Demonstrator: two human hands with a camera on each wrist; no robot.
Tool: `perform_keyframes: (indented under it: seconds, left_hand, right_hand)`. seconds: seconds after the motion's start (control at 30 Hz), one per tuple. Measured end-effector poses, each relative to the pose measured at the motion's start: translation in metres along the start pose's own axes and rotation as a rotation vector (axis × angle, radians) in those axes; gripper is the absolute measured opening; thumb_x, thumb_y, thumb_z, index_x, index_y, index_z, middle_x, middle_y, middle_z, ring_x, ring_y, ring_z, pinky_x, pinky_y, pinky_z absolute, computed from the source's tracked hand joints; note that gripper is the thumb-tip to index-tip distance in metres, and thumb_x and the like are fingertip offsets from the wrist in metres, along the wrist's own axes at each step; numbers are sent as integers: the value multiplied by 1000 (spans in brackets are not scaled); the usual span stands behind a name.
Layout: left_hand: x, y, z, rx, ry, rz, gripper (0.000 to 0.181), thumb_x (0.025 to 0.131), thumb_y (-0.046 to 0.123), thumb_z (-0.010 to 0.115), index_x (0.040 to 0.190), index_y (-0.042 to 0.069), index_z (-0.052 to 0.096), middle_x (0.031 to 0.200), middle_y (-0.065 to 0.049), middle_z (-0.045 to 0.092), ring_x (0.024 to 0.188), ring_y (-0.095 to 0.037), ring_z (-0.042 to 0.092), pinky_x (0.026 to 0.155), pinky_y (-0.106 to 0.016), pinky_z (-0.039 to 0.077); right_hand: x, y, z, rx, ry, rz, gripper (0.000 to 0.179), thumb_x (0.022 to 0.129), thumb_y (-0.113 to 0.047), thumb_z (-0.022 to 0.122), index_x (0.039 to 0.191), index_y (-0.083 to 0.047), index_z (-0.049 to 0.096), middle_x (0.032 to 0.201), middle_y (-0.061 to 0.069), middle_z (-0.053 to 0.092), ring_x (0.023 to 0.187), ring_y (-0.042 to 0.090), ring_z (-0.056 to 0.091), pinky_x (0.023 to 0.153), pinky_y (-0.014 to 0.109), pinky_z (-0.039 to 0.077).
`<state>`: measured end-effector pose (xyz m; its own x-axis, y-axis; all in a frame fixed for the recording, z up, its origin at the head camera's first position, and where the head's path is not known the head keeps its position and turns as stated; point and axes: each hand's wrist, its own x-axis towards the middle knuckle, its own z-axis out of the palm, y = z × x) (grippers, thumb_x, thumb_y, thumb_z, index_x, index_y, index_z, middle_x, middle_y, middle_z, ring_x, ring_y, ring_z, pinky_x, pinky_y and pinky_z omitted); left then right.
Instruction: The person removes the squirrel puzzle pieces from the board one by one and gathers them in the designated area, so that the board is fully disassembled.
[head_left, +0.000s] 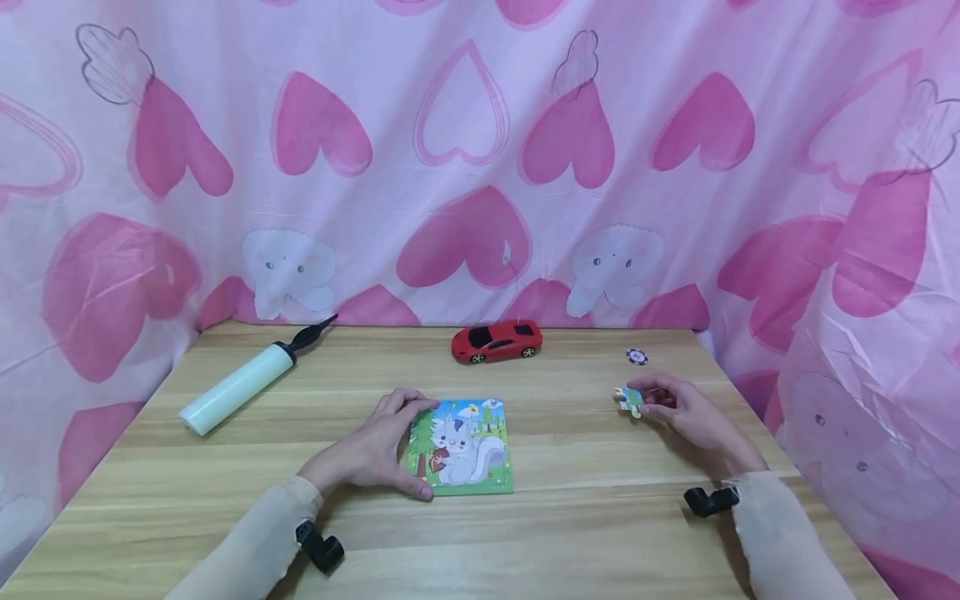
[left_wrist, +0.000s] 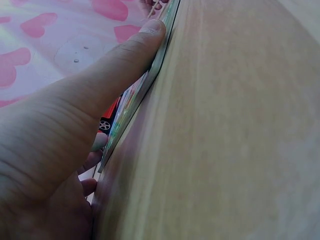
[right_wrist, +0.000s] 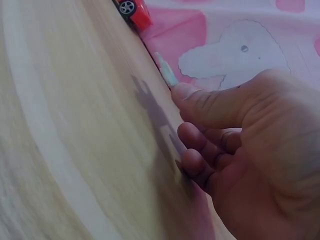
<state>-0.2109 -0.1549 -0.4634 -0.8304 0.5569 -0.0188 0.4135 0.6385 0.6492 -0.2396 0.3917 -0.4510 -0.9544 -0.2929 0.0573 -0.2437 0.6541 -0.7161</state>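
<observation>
A square jigsaw puzzle [head_left: 468, 450] with a squirrel picture lies flat on the wooden table. My left hand [head_left: 375, 450] holds it at its left side, fingers by the top corner and thumb along the bottom edge. The left wrist view shows that thumb [left_wrist: 135, 47] over the puzzle's thin edge. To the right, my right hand [head_left: 686, 412] pinches a small jigsaw piece [head_left: 628, 401] in blue, green and yellow between thumb and fingertips. In the right wrist view the piece [right_wrist: 166, 71] appears edge-on above the table, its shadow falling on the wood.
A red toy car [head_left: 497, 342] stands at the table's back edge, behind the puzzle. A hand pump [head_left: 243, 383] with a black handle lies at the back left. A round poker chip [head_left: 637, 357] lies beyond my right hand. A pink heart-patterned curtain [head_left: 465, 167] hangs behind.
</observation>
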Motion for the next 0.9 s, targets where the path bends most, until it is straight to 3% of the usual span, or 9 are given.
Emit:
perform_keyframes:
  seconds: [0.27, 0.53, 0.9]
  left_hand:
    - [0, 0, -1, 4, 0, 7, 128, 69, 67, 101, 172, 20, 41, 166, -6, 34, 154, -33, 30, 130, -67, 33]
    - [-1, -1, 1, 8, 0, 4, 128, 69, 68, 101, 172, 21, 40, 167, -5, 34, 154, -34, 30, 130, -68, 33]
    - [1, -1, 0, 8, -1, 0, 128, 69, 67, 101, 172, 21, 40, 167, -6, 34, 154, -33, 30, 130, -68, 33]
  right_hand:
    - [-2, 3, 2, -30, 0, -4, 38, 105, -5, 76, 142, -2, 70, 122, 11, 72, 105, 17, 62, 89, 20, 52]
    - [-2, 3, 5, -56, -9, -4, 34, 103, -1, 75, 138, 0, 72, 126, 14, 67, 109, 22, 60, 88, 20, 51]
    - [-5, 3, 3, -66, -7, 3, 42, 104, -6, 77, 145, -1, 69, 126, 13, 66, 107, 20, 59, 89, 20, 50]
